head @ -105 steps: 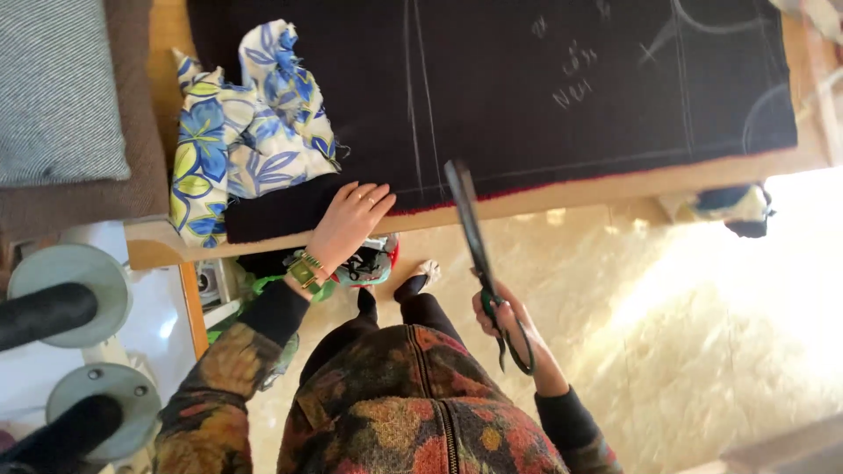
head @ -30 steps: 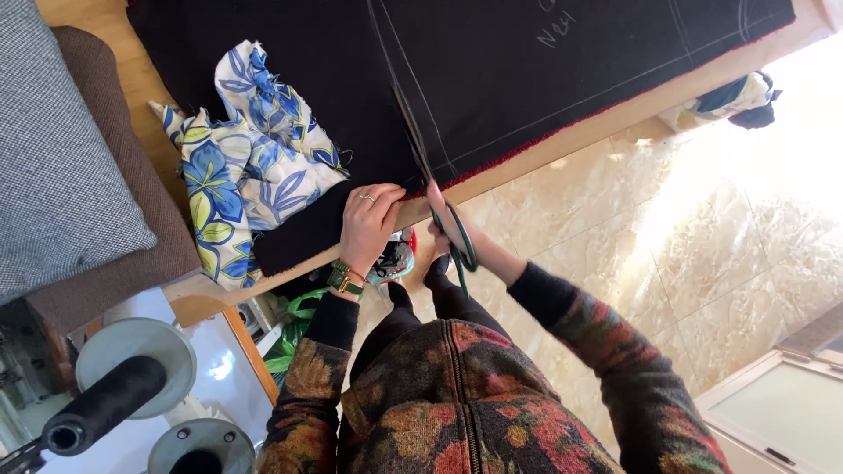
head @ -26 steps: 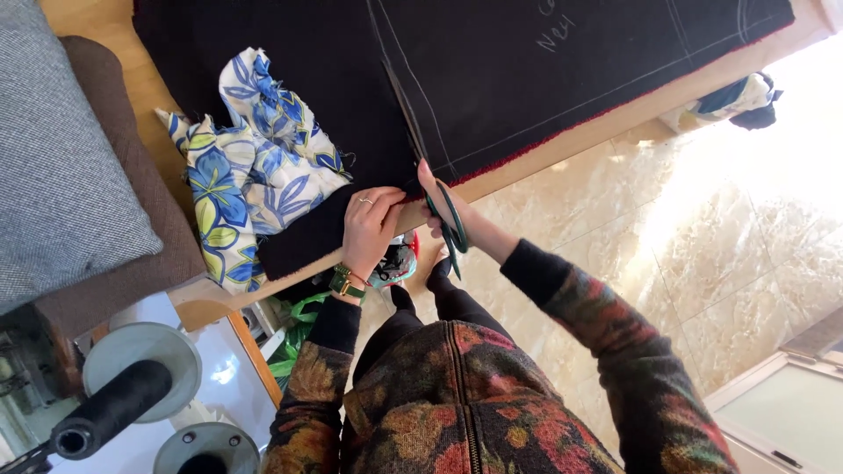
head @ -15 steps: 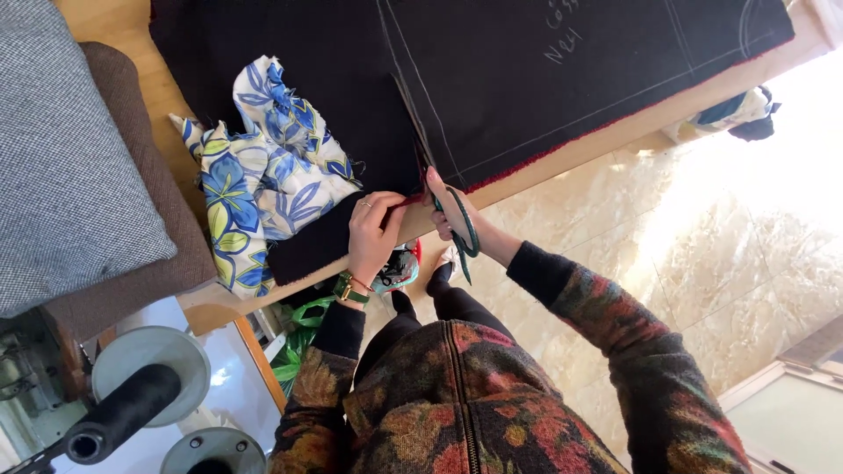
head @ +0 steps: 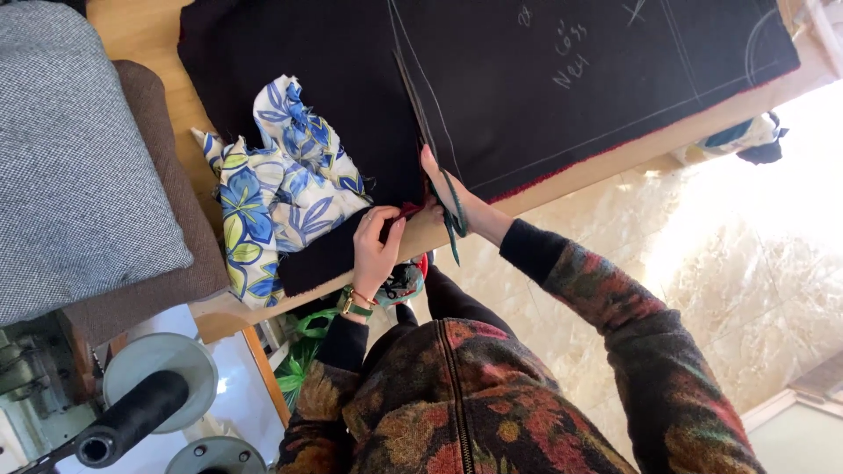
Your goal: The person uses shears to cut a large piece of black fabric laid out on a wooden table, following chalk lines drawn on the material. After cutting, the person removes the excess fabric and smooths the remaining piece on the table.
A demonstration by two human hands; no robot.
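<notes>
here, in the head view, the right hand (head: 450,195) is closed through the handles of the scissors (head: 436,158), whose blades run up a chalk line on the black cloth (head: 544,96) spread on the wooden table (head: 140,35). the left hand (head: 376,250) pinches the cloth's near edge, just beside the flowered fabric (head: 277,189).

scissor blades (head: 420,105) lost against dark cloth (head: 544,96), cloth cut off at top edge
</notes>
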